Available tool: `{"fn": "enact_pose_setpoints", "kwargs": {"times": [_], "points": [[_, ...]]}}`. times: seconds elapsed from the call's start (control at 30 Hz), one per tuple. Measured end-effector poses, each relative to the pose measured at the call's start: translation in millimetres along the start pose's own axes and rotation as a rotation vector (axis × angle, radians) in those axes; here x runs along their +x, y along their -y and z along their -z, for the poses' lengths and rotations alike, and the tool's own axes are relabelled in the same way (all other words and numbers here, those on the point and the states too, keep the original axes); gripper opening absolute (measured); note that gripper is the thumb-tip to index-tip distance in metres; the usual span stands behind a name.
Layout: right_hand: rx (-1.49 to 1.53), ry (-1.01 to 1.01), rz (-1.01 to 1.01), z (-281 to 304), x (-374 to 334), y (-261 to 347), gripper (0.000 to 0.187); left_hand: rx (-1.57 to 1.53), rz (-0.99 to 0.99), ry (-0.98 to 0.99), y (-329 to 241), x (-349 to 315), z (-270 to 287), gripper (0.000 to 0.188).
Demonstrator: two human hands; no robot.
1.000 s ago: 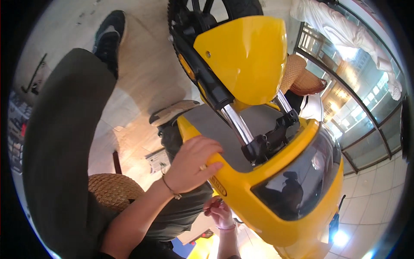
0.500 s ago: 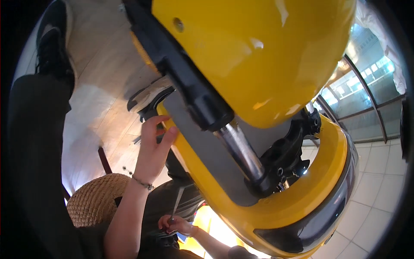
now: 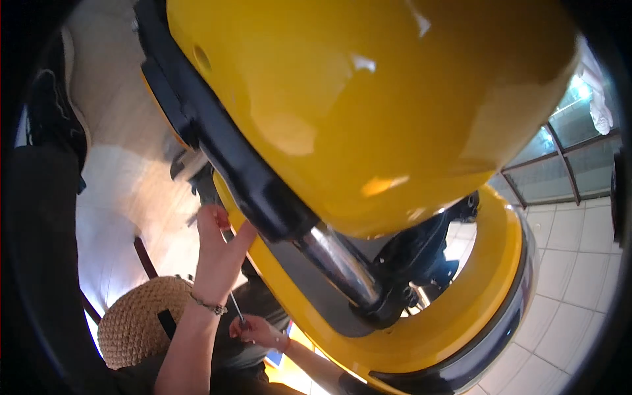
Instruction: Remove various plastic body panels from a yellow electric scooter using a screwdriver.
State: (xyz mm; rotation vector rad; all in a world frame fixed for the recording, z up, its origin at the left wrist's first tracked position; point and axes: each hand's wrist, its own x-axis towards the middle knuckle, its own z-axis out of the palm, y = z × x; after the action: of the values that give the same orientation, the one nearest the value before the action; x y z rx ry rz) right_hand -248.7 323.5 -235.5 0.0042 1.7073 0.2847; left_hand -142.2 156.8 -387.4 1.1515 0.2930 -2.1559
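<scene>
My left hand (image 3: 217, 263) is at the near left edge of a long yellow panel (image 3: 299, 309) on what looks like a scooter. Its thumb lies over the rim and its bent fingers curl at the outer side; the fingertips are partly hidden. Lower down, my right hand (image 3: 259, 332) is closed round a screwdriver (image 3: 236, 307), whose thin metal shaft points up toward my left wrist. The handle is mostly covered by the fingers. Above the panel hang a large glossy yellow cover (image 3: 368, 118) and a black fork leg (image 3: 257, 178) with a chrome tube (image 3: 339, 266).
A round woven straw-coloured thing (image 3: 141, 322) with a black tab is beside my left forearm. A dark trouser leg (image 3: 43, 250) and a black shoe (image 3: 56, 115) lie at the far left. White floor tiles (image 3: 559, 296) and framed glass panes (image 3: 582, 164) are at the right.
The view has shifted, so the cover looks larger and nearer. My left hand now appears lower against the panel's edge. The screwdriver's shaft, earlier leaning right, now leans left toward my left wrist.
</scene>
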Motion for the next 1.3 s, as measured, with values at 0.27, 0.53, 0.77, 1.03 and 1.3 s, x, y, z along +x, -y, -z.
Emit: {"fn": "enact_pose_setpoints", "kwargs": {"times": [0.27,0.53,0.77,1.03,1.3], "points": [[0.038,0.029,-0.003,-6,6,-8,0.016,-0.117,0.083,0.018,-11,0,5,0.035],[0.007,-0.023,0.004,8,8,-8,0.017,0.004,-0.057,0.061,-23,0,3,0.035],[0.017,-0.005,0.023,4,18,-2,0.018,0.063,-0.199,-0.024,-18,-1,4,0.025],[-0.075,-0.007,-0.050,-16,26,6,0.017,-0.347,0.268,0.021,19,-2,28,0.029],[-0.033,-0.125,-0.076,-26,16,26,0.018,-0.575,0.479,0.060,-8,-20,18,0.033]]}}
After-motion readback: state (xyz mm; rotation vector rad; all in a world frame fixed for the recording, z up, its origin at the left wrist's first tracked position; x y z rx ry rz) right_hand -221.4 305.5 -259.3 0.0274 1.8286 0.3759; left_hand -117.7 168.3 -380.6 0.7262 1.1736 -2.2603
